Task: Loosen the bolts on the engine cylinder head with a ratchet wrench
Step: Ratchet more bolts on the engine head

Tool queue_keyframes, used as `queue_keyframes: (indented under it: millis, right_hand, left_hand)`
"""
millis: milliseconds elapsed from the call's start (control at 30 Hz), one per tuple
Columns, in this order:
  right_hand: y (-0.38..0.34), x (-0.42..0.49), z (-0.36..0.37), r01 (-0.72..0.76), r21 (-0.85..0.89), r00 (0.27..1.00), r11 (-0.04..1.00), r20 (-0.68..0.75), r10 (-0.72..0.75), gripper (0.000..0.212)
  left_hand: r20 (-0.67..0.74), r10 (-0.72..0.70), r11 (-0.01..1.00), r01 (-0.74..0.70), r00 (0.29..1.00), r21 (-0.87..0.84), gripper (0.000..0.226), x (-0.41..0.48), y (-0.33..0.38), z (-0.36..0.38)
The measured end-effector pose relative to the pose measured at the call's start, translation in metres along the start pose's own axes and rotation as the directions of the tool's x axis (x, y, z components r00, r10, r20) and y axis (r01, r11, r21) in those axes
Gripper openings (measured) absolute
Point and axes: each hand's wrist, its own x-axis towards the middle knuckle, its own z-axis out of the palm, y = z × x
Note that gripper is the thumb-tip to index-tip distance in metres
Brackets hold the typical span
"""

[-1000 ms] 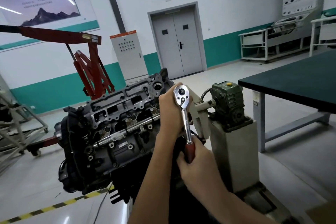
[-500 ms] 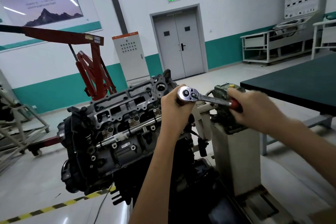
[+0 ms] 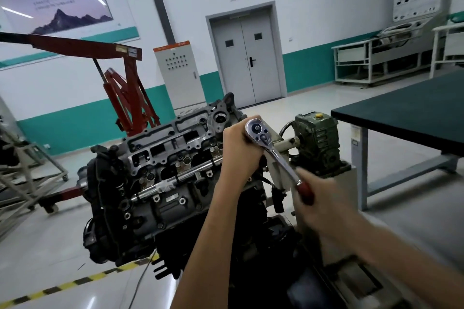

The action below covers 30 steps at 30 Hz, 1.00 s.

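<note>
A red hoist [image 3: 128,88] stands on the floor well beyond the left fingers, its boom reaching off to the left. A dark green tabletop [image 3: 414,113] lies well to the right of the right fingers and farther out.

The engine cylinder head [image 3: 170,155] sits tilted towards the camera on top of the engine block, directly left of the left fingers and touching that hand at its right end. A green gearbox [image 3: 319,143] on a pale stand is just beyond the right fingers.

The left hand [image 3: 238,150] is raised at the right end of the head, its back to the camera and its fingers curled round the top of the ratchet wrench [image 3: 281,160]. What the tool's head sits on is hidden behind this hand. The wrench slants down to the right from the left fingers. The right hand [image 3: 324,198] is blurred, its fingers clamped round the red handle at the lower end.
</note>
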Motion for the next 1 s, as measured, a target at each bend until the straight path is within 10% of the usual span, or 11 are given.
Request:
queue_keyframes:
  millis: [233, 433, 633, 833, 1000]
  right_hand:
    - [0.016, 0.066, -0.073, 0.148, -0.541, 0.981, 0.828, -0.026, -0.193, 0.029]
    - [-0.014, -0.001, 0.007, -0.106, -0.091, 0.987, 0.990, -0.133, 0.094, 0.020]
    - [-0.056, -0.014, 0.056, -0.089, 0.332, 0.962, 0.939, -0.215, 0.167, 0.035]
    - [0.010, 0.012, -0.023, 0.037, -0.172, 0.998, 0.984, 0.047, -0.030, 0.026]
    - [0.017, 0.065, -0.074, 0.112, -0.551, 0.989, 0.827, -0.016, -0.145, 0.028]
  left_hand:
    - [0.056, 0.023, 0.999, -0.022, 0.998, -0.031, 0.021, -0.001, 0.004, -0.007]
    - [-0.144, 0.077, 0.995, -0.085, 0.987, -0.044, 0.030, -0.006, -0.002, 0.008]
    - [-0.082, 0.065, 0.996, -0.070, 0.995, -0.057, 0.035, -0.003, -0.006, 0.003]
    - [0.072, 0.010, 1.000, -0.010, 0.997, -0.002, 0.026, -0.001, -0.001, -0.003]
    - [0.108, -0.004, 1.000, 0.007, 0.994, -0.026, 0.022, -0.001, 0.006, -0.007]
